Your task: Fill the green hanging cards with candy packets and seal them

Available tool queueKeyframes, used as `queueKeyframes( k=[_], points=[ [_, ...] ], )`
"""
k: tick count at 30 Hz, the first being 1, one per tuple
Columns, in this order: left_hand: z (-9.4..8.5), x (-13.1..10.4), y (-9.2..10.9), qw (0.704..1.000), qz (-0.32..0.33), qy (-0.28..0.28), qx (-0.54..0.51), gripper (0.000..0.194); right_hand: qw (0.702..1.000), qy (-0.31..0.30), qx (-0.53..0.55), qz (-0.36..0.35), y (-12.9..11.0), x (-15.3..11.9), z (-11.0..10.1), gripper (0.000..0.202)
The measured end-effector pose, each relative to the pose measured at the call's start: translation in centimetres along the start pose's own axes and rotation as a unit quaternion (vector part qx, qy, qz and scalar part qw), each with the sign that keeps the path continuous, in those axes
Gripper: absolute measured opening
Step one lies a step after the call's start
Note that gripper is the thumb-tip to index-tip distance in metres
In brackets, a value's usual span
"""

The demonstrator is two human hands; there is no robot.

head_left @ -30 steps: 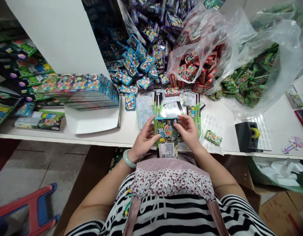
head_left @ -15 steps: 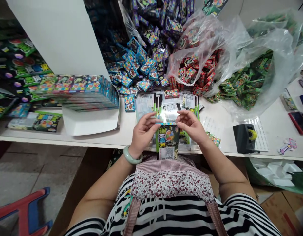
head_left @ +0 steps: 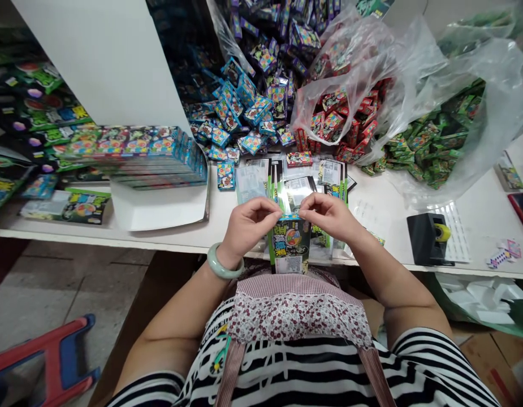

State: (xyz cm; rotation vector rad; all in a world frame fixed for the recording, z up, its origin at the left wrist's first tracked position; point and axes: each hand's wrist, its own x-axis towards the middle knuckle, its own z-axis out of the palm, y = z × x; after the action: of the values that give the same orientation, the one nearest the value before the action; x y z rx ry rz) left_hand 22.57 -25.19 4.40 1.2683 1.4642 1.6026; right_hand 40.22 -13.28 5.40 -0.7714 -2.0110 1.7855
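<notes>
A black printed candy bag (head_left: 292, 243) hangs upright at the table's front edge, its top edge showing a bright blue strip. My left hand (head_left: 253, 226) pinches its top left corner between thumb and fingertips. At the top right corner, my right hand (head_left: 329, 219) pinches in the same way. Behind it lie several flat clear-and-black bags (head_left: 297, 186). A small red candy box (head_left: 299, 159) rests on their far end, and a small blue box (head_left: 226, 176) stands to their left.
Heaps of blue boxes (head_left: 231, 113), purple boxes (head_left: 278, 62), red boxes (head_left: 350, 124) and green boxes (head_left: 433, 138) cover the back. Stacked boxes fill a white display carton (head_left: 159, 212) on the left. A black tape dispenser (head_left: 426, 238) stands right; a red-blue stool (head_left: 44, 362) is below left.
My fingertips have moved inward along the bag's top edge and closed into tighter pinches. The whole view has shifted slightly; the bag stays in about the same place.
</notes>
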Motion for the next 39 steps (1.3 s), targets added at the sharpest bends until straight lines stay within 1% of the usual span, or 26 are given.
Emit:
queueKeyframes(
  k=[3,5,7,9,10,12,15,17,18,19,20,21,22,23,24,25,26,27,28,29,31,35,39],
  points=[
    [-0.9,-0.6,-0.3,0.997,0.052,-0.053,0.027,0.012,0.998,-0.008,-0.043,-0.053,-0.1,-0.8,-0.2,0.02],
    [-1.3,-1.1,-0.8,0.994,0.066,-0.08,0.04,0.007,0.992,-0.007,-0.078,-0.103,0.2,-1.3,-0.2,0.015],
    [-1.5,-1.5,-1.3,0.994,0.055,-0.09,0.04,0.01,0.98,0.011,-0.116,-0.158,0.7,-1.6,-0.1,0.008],
    [-1.3,-1.7,-1.7,0.996,0.027,-0.077,0.039,0.014,0.968,0.038,-0.143,-0.204,1.4,-1.7,0.1,0.006],
    [-1.2,-1.7,-1.9,0.997,0.016,-0.067,0.038,0.017,0.964,0.049,-0.148,-0.214,1.6,-1.7,0.4,0.007],
    [-0.7,-1.6,-2.0,0.997,0.009,-0.061,0.036,0.02,0.965,0.066,-0.146,-0.207,2.0,-1.8,1.0,0.008],
    [-0.3,-1.3,-2.1,0.997,0.027,-0.069,0.038,0.012,0.974,0.094,-0.12,-0.17,2.4,-1.9,2.1,0.009],
    [-0.1,-1.1,-2.4,0.997,0.03,-0.051,0.042,0.007,0.982,0.086,-0.085,-0.145,3.2,-1.9,2.1,0.011],
    [-0.2,-1.0,-2.7,0.998,0.026,-0.033,0.046,0.006,0.986,0.082,-0.066,-0.127,3.8,-2.0,1.5,0.016],
    [-0.2,-0.8,-3.0,0.998,0.021,-0.014,0.052,0.007,0.989,0.089,-0.049,-0.105,4.7,-2.1,0.4,0.023],
    [-0.3,-0.7,-3.5,0.998,0.014,0.006,0.06,0.008,0.989,0.114,-0.042,-0.078,5.6,-2.3,-1.2,0.029],
    [-0.4,-0.6,-3.9,0.997,0.007,0.023,0.068,0.009,0.985,0.16,-0.046,-0.047,6.7,-2.8,-3.2,0.033],
    [-0.5,-0.6,-4.3,0.996,-0.003,0.039,0.076,0.01,0.972,0.224,-0.069,-0.014,7.7,-3.5,-5.5,0.032],
    [-0.5,-0.5,-4.6,0.995,-0.012,0.053,0.083,0.011,0.95,0.29,-0.111,0.027,8.7,-4.3,-7.9,0.028],
    [-0.6,-0.4,-4.9,0.994,-0.021,0.063,0.089,0.012,0.92,0.346,-0.17,0.072,9.7,-5.3,-10.3,0.025],
    [-0.6,-0.4,-5.0,0.993,-0.028,0.071,0.093,0.013,0.888,0.376,-0.234,0.12,10.5,-6.2,-12.6,0.024],
    [-0.6,-0.4,-5.0,0.992,-0.034,0.077,0.095,0.014,0.863,0.381,-0.287,0.163,11.3,-7.0,-14.4,0.024],
    [-0.5,-0.3,-5.0,0.991,-0.037,0.081,0.097,0.015,0.846,0.378,-0.323,0.193,12.0,-7.7,-15.9,0.025],
    [-0.4,-0.3,-4.8,0.991,-0.038,0.081,0.097,0.016,0.837,0.368,-0.345,0.212,12.6,-8.2,-17.0,0.025],
    [-0.3,-0.2,-4.6,0.991,-0.041,0.08,0.097,0.016,0.836,0.356,-0.354,0.22,13.2,-8.4,-17.7,0.025],
    [-0.1,-0.1,-4.1,0.99,-0.052,0.079,0.102,0.017,0.843,0.341,-0.354,0.218,14.1,-8.6,-18.1,0.024],
    [0.4,0.2,-3.3,0.987,-0.064,0.091,0.113,0.019,0.847,0.331,-0.357,0.213,15.1,-8.2,-17.7,0.023],
    [0.8,0.4,-3.2,0.986,-0.072,0.096,0.115,0.02,0.842,0.325,-0.383,0.2,14.8,-8.4,-17.0,0.022]
  ],
)
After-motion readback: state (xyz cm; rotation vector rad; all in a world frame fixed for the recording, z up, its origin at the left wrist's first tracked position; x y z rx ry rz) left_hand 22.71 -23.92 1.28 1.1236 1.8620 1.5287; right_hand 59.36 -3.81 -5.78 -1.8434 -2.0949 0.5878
